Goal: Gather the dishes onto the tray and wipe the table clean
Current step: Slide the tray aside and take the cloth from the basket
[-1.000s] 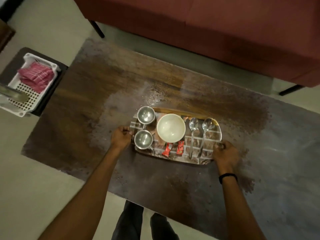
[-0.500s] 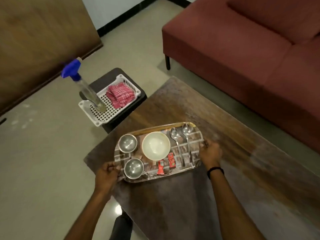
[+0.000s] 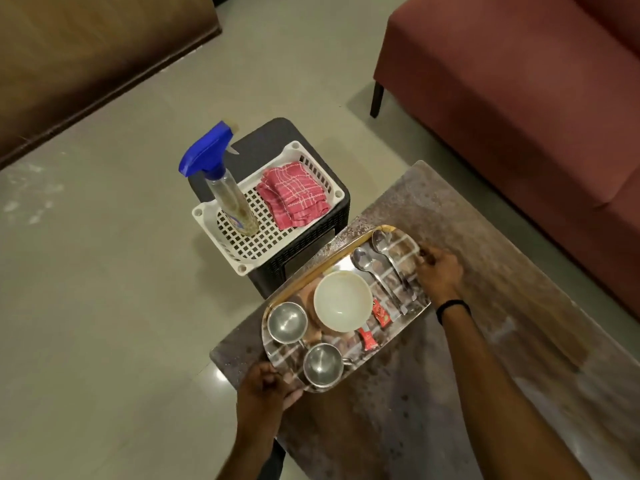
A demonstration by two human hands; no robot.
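- Head view: the tray [image 3: 287,358] (mirror-bright steel with a golden rim along its far edge) is being held at both short ends over the end of the table [image 3: 450,393] nearest the stool; whether it is resting on the top or raised off it cannot be told.
- The tray's near-left end is being gripped by the left hand [image 3: 265,386], its fingers curled round the rim.
- The far-right end is being gripped by the right hand [image 3: 438,271], fingers bent over the edge; a black wristband [image 3: 453,304] is being worn on that wrist.
- A cream bowl [image 3: 341,301] is being carried upright at the tray's middle.
- Two steel cups, the farther cup [image 3: 287,322] and the nearer cup [image 3: 322,364], are being carried just left of the bowl, close together.
- Two spoons, the shorter spoon [image 3: 363,261] and the longer spoon [image 3: 381,239], are lying side by side to the right of the bowl, with their handles towards the right hand.
- Two red sachets [image 3: 367,338] are lying between the bowl and the tray's near edge.
- The table top is showing mottled, speckled patches (brown and grey).
- A white basket [image 3: 242,268] is sitting on a black stool [image 3: 304,244] beside the table's end; a folded red checked cloth [image 3: 294,194] and an upright spray bottle [image 3: 235,202] with a blue trigger are being held in it.
- A dark red sofa [image 3: 519,98] is standing beyond the table.
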